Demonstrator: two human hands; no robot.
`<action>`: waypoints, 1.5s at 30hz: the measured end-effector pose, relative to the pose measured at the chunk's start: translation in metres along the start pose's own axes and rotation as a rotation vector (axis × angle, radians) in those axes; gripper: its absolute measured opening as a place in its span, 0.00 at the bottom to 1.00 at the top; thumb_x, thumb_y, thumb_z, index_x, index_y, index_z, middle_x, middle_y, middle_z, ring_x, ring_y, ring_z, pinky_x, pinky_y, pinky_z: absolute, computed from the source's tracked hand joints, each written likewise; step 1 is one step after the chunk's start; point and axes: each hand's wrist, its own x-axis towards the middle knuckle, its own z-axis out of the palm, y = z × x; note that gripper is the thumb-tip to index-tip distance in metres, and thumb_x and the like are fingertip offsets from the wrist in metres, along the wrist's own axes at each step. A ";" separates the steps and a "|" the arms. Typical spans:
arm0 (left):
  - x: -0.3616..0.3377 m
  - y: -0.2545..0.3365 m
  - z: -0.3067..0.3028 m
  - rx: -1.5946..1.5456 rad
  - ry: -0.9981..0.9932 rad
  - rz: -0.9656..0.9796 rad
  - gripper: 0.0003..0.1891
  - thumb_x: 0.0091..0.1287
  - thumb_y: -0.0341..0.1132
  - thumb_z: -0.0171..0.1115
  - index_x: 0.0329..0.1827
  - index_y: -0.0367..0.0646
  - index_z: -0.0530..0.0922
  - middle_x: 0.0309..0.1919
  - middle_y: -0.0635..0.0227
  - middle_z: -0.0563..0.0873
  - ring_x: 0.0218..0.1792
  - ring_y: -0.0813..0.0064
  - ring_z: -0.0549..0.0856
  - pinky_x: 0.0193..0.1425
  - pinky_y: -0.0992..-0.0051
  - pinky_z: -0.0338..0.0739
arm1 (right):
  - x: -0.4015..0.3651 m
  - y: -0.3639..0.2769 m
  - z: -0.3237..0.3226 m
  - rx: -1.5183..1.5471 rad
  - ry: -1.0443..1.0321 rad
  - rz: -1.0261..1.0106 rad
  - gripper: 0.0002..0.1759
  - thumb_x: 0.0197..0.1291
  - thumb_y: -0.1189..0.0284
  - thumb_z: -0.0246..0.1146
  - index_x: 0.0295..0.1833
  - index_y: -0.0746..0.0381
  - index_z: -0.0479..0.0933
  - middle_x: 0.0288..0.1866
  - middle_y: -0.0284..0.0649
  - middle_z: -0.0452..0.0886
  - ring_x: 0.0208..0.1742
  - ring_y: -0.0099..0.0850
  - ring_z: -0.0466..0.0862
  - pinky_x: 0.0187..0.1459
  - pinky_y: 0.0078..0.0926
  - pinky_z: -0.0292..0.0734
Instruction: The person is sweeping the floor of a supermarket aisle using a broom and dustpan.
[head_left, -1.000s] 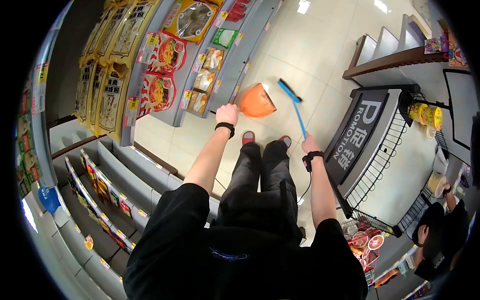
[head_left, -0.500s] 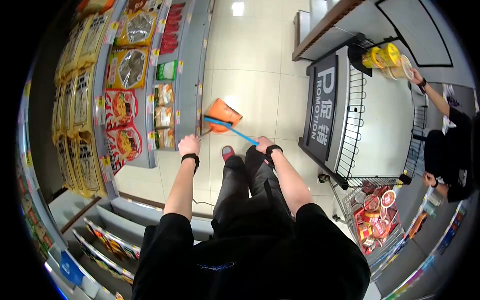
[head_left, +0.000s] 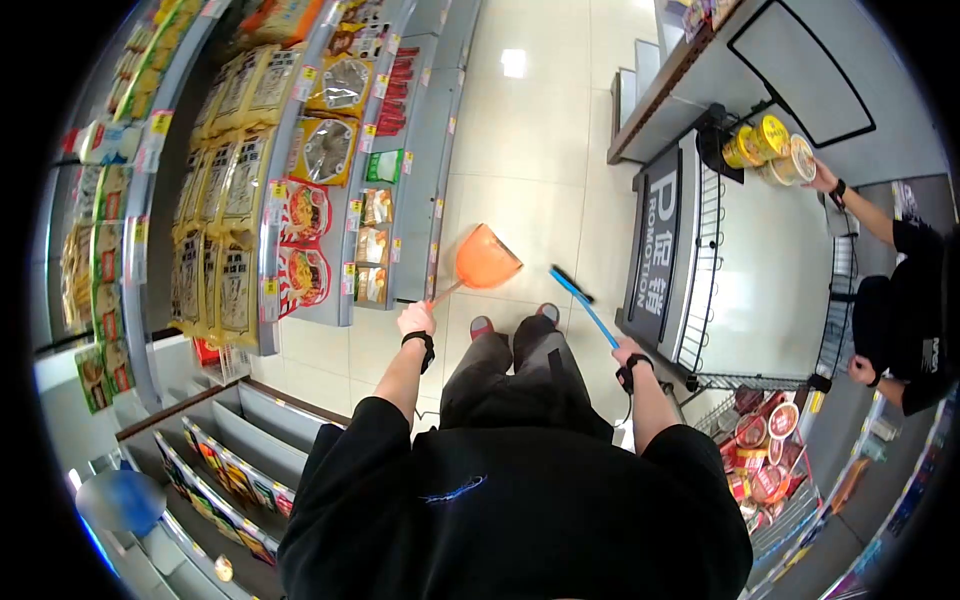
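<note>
My left hand [head_left: 416, 319] is closed round the handle of an orange dustpan [head_left: 487, 258], whose pan hangs over the tiled floor beside the left shelf. Out to the right, my right hand [head_left: 628, 351] grips the blue handle of a brush [head_left: 584, 303]. The dark bristles of the brush are low, near the floor, apart from the dustpan. Both shoes show between the two tools.
Shelves with packaged noodles [head_left: 305, 277] line the left. A promotion stand [head_left: 655, 240] and a cart of red noodle bowls [head_left: 770, 450] are on the right. Another person's hand [head_left: 823, 178] holds yellow cups at far right.
The brush has moved right, away from the dustpan it overlapped before. My right hand has swung outward to the right. The view has shifted, and more of the left shelves shows.
</note>
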 end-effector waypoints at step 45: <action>0.372 0.133 -0.229 -0.144 0.226 0.197 0.13 0.66 0.40 0.51 0.32 0.43 0.81 0.31 0.55 0.85 0.37 0.54 0.86 0.41 0.59 0.80 | 0.215 -0.205 -0.255 0.304 0.187 0.077 0.22 0.53 0.73 0.52 0.55 0.61 0.76 0.21 0.41 0.77 0.19 0.30 0.77 0.23 0.29 0.70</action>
